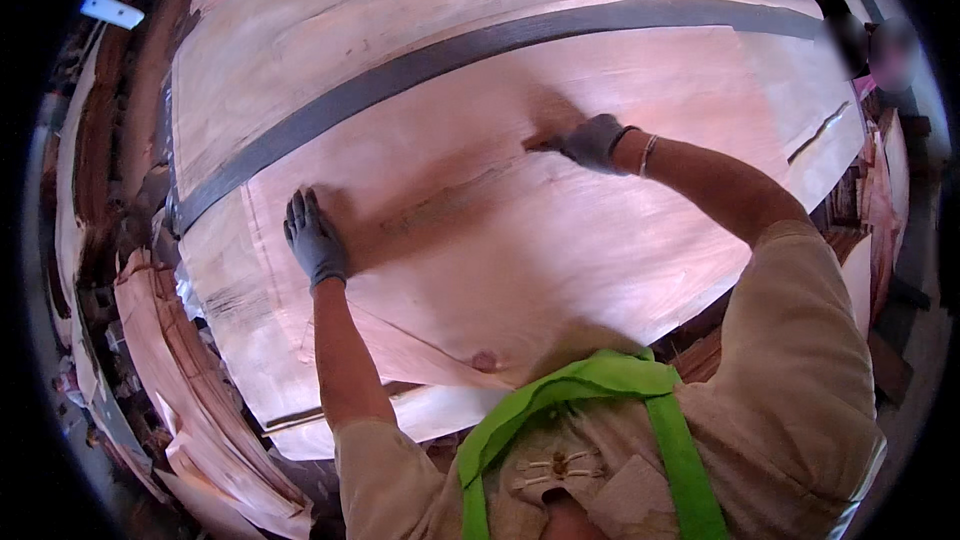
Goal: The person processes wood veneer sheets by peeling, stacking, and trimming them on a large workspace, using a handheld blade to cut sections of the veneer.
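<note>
The left hand (pixel 316 238), fingers outstretched, is resting near the left end of a pinkish veneer sheet (pixel 600 240) lying crosswise; the right hand (pixel 597 144) is hiding whether its fingers are gripping.

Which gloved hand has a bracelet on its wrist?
The right hand: a pale bracelet circles its wrist. The left hand, also over the pinkish sheet, shows no bracelet.

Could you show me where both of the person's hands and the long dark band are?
Left hand (pixel 316 243): head view, back of the grey glove.
Right hand (pixel 596 144): head view, back of the glove.
Dark band (pixel 500 41): head view, about midway along it.
</note>
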`<state>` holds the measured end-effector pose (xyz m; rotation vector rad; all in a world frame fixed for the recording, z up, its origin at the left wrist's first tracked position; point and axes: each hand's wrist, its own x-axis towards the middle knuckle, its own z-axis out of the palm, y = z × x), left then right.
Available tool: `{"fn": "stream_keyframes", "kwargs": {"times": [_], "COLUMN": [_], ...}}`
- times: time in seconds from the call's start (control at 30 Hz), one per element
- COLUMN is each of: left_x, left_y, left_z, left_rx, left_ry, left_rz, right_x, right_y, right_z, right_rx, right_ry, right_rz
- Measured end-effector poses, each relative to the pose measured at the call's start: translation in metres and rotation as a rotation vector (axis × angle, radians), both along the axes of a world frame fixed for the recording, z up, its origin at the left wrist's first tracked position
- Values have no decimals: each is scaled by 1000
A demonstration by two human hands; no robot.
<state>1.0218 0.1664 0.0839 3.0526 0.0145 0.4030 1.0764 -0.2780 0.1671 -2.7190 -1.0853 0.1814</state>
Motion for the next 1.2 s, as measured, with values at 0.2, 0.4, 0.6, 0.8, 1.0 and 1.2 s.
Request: {"fn": "stream_keyframes", "kwargs": {"times": [0.2, 0.4, 0.6, 0.8, 1.0, 1.2], "left_x": [9, 21, 14, 13, 28, 78], "left_y": [-139, -325, -338, -344, -391, -588], "left_z": [5, -9, 0, -3, 15, 16], "left_rx": [-83, -368, 62, 86, 217, -86], "left_ry": [-230, 52, 69, 58, 89, 15], "left_rz": [-108, -25, 67, 80, 117, -78], "right_x": [3, 13, 31, 39, 47, 81], "right_y": [-39, -56, -163, -315, -371, -370], "right_z": [-19, -22, -29, 49, 5, -13], "right_rx": [-31, -272, -301, -304, 55, -42], "right_ry": [125, 87, 230, 236, 50, 10], "right_rz": [18, 63, 45, -35, 43, 51]}}
